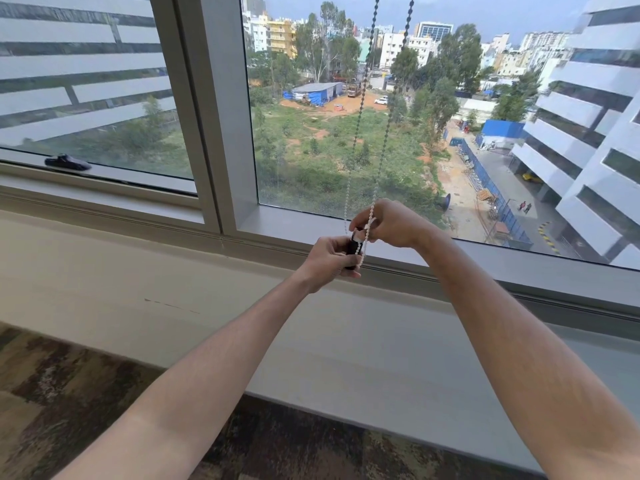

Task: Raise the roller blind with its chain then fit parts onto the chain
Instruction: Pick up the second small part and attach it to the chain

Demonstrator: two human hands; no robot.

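Note:
A white bead chain (388,112) hangs in two strands from above the frame, in front of the window pane. Its lower loop ends between my hands near the sill. My left hand (329,261) grips a small black cylindrical part (354,247) upright, with the chain running along it. My right hand (388,223) pinches the chain just above the black part, fingers touching its top. The blind itself is out of view above.
A grey window frame post (214,133) stands left of the hands. A black window handle (67,162) sits on the left sash. The pale sill ledge (173,271) runs below, and patterned carpet (69,382) lies under my arms.

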